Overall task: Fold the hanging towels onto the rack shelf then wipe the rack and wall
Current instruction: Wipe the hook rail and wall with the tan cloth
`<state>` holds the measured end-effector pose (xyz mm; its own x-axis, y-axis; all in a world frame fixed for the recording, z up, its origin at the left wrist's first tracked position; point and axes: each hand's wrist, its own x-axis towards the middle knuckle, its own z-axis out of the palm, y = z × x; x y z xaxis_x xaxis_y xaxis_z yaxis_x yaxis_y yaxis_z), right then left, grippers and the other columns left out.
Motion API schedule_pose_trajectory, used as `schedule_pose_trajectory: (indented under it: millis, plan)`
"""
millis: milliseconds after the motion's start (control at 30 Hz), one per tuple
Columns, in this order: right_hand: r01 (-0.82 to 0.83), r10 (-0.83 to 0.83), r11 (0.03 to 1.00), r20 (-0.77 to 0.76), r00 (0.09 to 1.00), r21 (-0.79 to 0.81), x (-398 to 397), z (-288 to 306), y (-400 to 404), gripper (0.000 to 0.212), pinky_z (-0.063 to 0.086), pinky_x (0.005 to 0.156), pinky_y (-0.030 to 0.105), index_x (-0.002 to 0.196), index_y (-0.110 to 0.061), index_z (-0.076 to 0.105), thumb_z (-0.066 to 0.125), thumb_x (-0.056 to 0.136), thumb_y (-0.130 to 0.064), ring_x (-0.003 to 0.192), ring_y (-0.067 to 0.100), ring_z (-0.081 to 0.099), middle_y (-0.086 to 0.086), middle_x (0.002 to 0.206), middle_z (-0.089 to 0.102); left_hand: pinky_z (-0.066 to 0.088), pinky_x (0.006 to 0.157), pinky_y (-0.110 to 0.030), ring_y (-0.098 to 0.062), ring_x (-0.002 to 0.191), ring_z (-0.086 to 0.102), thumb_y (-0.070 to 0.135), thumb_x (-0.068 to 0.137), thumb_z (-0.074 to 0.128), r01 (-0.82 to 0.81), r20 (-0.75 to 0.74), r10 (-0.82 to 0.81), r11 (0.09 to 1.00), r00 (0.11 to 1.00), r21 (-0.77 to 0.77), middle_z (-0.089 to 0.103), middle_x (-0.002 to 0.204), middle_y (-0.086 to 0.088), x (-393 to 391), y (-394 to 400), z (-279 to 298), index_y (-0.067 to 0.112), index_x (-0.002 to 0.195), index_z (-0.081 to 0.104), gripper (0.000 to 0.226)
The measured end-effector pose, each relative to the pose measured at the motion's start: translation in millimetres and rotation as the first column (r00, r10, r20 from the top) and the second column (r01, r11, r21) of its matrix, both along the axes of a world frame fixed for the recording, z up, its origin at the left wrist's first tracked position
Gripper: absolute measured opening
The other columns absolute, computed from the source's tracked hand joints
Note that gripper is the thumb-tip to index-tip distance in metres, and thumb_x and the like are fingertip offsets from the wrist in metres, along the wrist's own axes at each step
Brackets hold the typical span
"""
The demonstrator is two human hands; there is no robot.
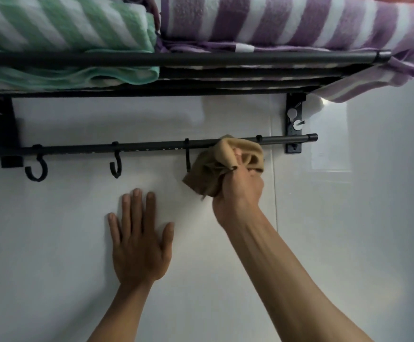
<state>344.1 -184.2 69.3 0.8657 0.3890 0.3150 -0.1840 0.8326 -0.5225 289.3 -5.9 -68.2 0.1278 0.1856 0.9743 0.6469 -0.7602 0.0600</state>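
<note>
Two folded towels on the rack shelf; lower rail under the cloth.

Item: tan cloth (222,166), bunched, gripped in the curled fingers of the right hand (240,186) and pressed against the black lower rail (127,147) near its right-hand end, just beside the right bracket (293,114). Left hand (140,240): fingers spread, palm flat on the white wall (348,230) below the rail, holding nothing. Green striped towel (65,28) and purple striped towel (275,21) lie folded side by side on the shelf (201,58); one purple corner droops over the right end. Three hooks (37,169) hang from the rail to the left of the cloth. Step judged: folding done, wiping of the rack in hand. The next move likely calls for sliding the cloth along the rail, easing round each hook, then the wall.
</note>
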Motion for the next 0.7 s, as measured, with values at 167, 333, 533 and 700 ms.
schedule_pose_trajectory:
  millis: [167,333,533,700]
  plan:
    - [-0.051,0.049,0.998,-0.078,0.996,-0.025,-4,-3,2,0.017,0.055,0.083,0.035,0.089,-0.02,0.052,0.055,0.103,-0.028,0.088,0.017,0.067,0.002,0.095,0.066,0.009,0.123,-0.057,-0.031,0.155,0.009,0.052,0.097,0.032,-0.012,0.002,0.012,1.0,1.0,0.01,0.014,0.167,-0.012,-1,0,-1,0.012,0.159,0.021,0.074]
    - [-0.123,0.126,0.992,-0.107,0.986,0.028,-9,2,6,0.02,0.053,0.1,0.049,0.115,-0.007,0.059,0.056,0.103,-0.022,0.108,0.03,0.068,0.015,0.115,0.069,0.011,0.122,-0.058,-0.03,0.155,0.008,0.052,0.097,0.031,-0.014,0.003,0.014,1.0,1.0,0.014,0.013,0.167,-0.012,0,1,-1,0.013,0.159,0.02,0.074]
    - [-0.092,0.097,0.995,-0.124,0.987,0.048,-13,7,-1,0.021,0.058,0.087,0.037,0.092,-0.018,0.059,0.051,0.104,-0.033,0.082,0.015,0.067,0.0,0.088,0.068,0.011,0.122,-0.059,-0.032,0.154,0.011,0.05,0.097,0.034,0.002,0.009,-0.002,1.0,1.0,0.023,0.016,0.166,-0.014,0,0,0,0.013,0.159,0.021,0.073]
    - [-0.131,0.131,0.991,-0.089,0.987,0.01,-16,6,-3,0.022,0.059,0.087,0.04,0.106,-0.012,0.062,0.05,0.105,-0.03,0.089,0.021,0.07,0.007,0.095,0.071,0.011,0.122,-0.059,-0.032,0.154,0.01,0.051,0.098,0.033,-0.003,0.003,0.003,1.0,1.0,0.015,0.016,0.166,-0.014,-1,1,0,0.013,0.159,0.02,0.073]
